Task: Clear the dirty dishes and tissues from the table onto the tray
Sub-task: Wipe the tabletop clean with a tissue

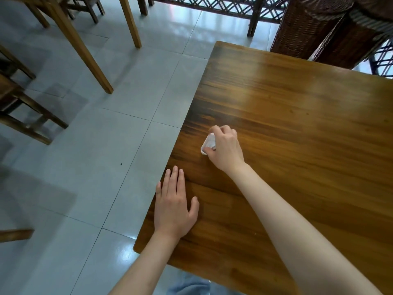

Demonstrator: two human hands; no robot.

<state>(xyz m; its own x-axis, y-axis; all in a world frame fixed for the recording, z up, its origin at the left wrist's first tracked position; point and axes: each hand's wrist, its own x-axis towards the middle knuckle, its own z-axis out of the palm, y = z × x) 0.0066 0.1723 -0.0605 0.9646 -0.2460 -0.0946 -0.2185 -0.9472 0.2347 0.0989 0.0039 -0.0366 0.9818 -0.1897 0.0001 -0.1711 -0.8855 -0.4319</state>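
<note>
Two hands work at the table (297, 116): left hand (174, 207) lies flat and open on the near-left edge, while right hand (223, 145) pinches a tissue (207, 144) farther in. Likely next comes lifting it to a tray, which is out of view.
</note>
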